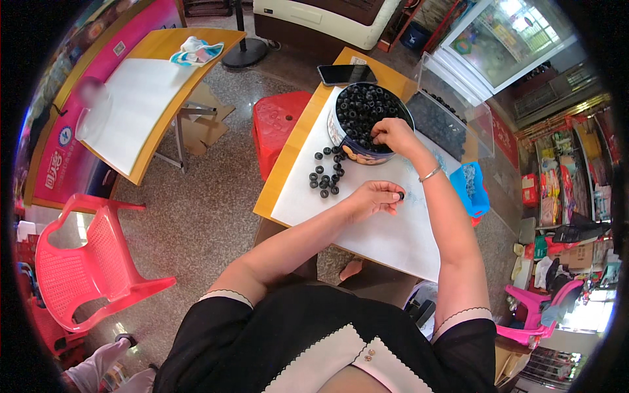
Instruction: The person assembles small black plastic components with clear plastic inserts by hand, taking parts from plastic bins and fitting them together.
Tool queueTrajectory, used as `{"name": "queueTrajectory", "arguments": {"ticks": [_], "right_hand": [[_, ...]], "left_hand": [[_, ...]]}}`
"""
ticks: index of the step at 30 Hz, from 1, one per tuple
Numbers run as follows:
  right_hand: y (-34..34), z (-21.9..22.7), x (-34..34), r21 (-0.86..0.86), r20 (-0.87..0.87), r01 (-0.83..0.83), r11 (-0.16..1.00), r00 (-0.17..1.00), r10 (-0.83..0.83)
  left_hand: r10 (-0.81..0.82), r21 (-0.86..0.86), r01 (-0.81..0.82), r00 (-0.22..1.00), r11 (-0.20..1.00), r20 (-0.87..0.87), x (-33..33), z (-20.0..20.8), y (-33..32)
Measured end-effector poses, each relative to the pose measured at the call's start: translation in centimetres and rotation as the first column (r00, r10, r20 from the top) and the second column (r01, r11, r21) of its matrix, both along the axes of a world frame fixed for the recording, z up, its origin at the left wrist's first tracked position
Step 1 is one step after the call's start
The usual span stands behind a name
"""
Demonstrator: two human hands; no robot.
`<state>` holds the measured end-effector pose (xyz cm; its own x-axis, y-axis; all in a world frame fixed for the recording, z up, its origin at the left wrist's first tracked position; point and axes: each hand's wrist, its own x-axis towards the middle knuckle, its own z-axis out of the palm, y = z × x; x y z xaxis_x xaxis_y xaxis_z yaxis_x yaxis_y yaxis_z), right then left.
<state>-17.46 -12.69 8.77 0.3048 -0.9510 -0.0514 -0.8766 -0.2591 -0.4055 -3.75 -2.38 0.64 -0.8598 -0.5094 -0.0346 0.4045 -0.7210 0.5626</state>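
Observation:
My left hand (379, 198) is above the white-covered table top (393, 236), pinching a small black ring-shaped piece (401, 196) between thumb and fingertips. Inside a round tin (357, 154) full of similar black pieces (364, 108), my right hand (395, 136) reaches down at the near right side. Its fingers are drawn together among the pieces; what they grip is hidden. A loose cluster of several black rings (335, 178) lies on the white surface, left of the tin and beyond my left hand.
A dark phone (347, 74) lies at the table's far end. Right of the tin stands a clear bin (436, 124) of dark pieces, with a blue basket (481, 200) nearer me. A red stool (278, 121) touches the left side; a pink chair (92, 262) stands farther left.

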Motion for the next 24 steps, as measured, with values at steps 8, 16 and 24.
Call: {"name": "queueTrajectory", "arguments": {"ticks": [8,16,24], "right_hand": [[1.8,2.9,-0.4,0.269,0.392,0.215,0.939,0.866,-0.31],[12.8,2.4,-2.1,0.18,0.673,0.367,0.913,0.631,-0.387],[23.6,-3.9,-1.8,-0.168,0.306,0.603,0.78,0.784,-0.54]], "left_hand": [[-0.002,0.017,0.001,1.0,1.0,0.007,0.2,0.0,0.2],[0.183,0.145,-0.178,0.983,0.973,-0.024,0.7,-0.2,-0.3],[0.22,0.09,-0.232,0.968,0.968,0.124,0.6,1.5,-0.1]]}}
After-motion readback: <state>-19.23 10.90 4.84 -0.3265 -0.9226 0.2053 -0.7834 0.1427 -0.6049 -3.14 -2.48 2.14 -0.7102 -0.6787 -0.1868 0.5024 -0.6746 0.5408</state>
